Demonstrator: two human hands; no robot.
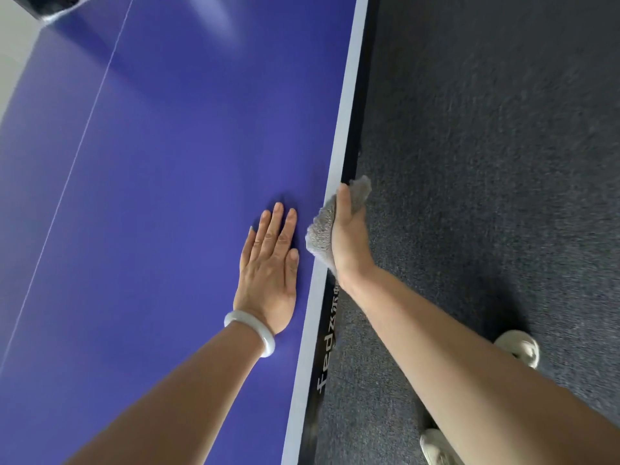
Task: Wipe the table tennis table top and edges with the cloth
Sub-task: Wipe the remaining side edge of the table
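Note:
The blue table tennis table top [161, 196] fills the left of the head view, with a white border line and a black side edge [355, 129] running down its right side. My right hand [350, 239] is closed on a grey cloth [323, 229] and presses it over the table's right edge, the cloth wrapping from the white line down onto the black side. My left hand [271, 270] lies flat on the blue top just left of the cloth, fingers together, a pale bangle on its wrist.
Dark grey carpet [486, 162] covers the floor to the right of the table. My two light shoes [518, 347] stand on it near the edge. A thin white centre line [77, 156] crosses the top. A dark object shows at the top left corner.

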